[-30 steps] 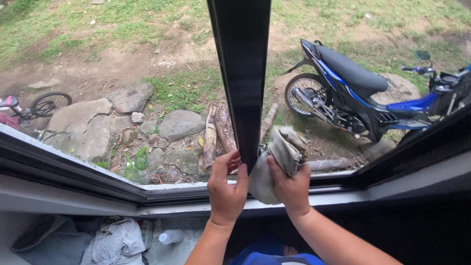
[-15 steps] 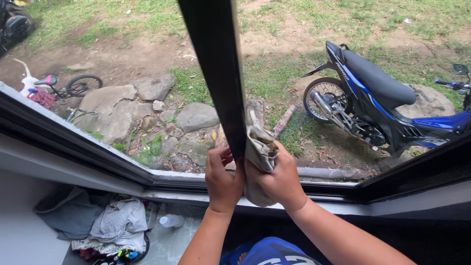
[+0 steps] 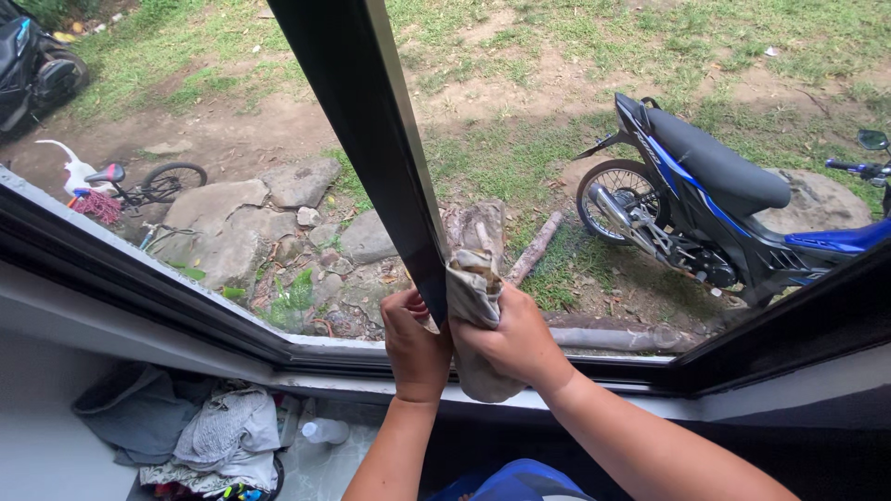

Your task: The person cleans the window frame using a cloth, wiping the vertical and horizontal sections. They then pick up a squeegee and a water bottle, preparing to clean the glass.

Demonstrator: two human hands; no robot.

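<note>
I am leaning left, so the black window frame bar [image 3: 371, 139] is now slanting toward eleven o'clock; my right hand [image 3: 515, 343] is clenching the rag [image 3: 473, 288] lower against it, my left hand [image 3: 416, 348] gripping the bar's nine o'clock side

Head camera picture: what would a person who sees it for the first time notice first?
First, the black window bar that runs up the middle, with the left hand gripping its lower end and the right hand pressing a beige rag against it. Next, outside on the right, the blue and black motorcycle parked on the grass. Indoors at lower left lies a heap of clothes beside a plastic bottle.
</note>
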